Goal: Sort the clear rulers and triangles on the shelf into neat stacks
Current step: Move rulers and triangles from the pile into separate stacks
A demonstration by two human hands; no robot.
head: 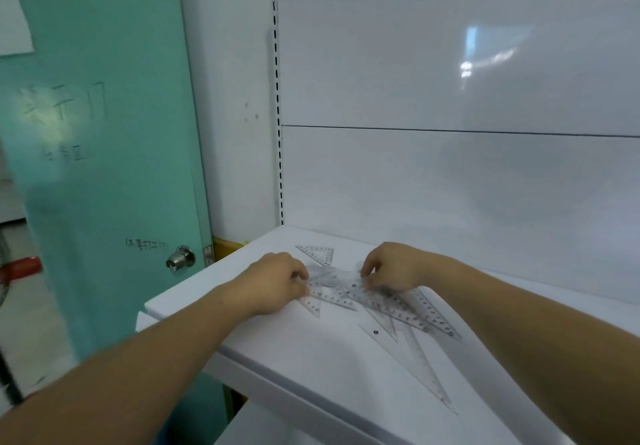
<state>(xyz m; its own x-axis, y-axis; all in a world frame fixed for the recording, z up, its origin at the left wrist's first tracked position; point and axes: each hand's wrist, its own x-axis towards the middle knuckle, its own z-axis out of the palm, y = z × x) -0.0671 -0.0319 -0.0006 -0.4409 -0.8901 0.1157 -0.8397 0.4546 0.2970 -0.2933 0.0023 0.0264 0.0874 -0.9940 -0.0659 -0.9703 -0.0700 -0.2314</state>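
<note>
A loose pile of clear rulers and triangles (377, 301) lies spread across the white shelf (311, 351). My left hand (277, 282) rests on the pile's left end, its fingers curled and pinching the edge of a clear piece. At the pile's upper right, my right hand (391, 268) has its curled fingertips on the clear pieces. A small clear triangle (320, 254) lies apart behind the pile. A long clear triangle (415, 365) stretches toward the shelf's front right.
The shelf's white back panel (450, 174) rises behind the pile, with a slotted upright (277, 98) at its left. A teal door (104, 167) with a metal knob (180, 259) stands to the left. The shelf's front edge (277, 372) runs diagonally below my arms.
</note>
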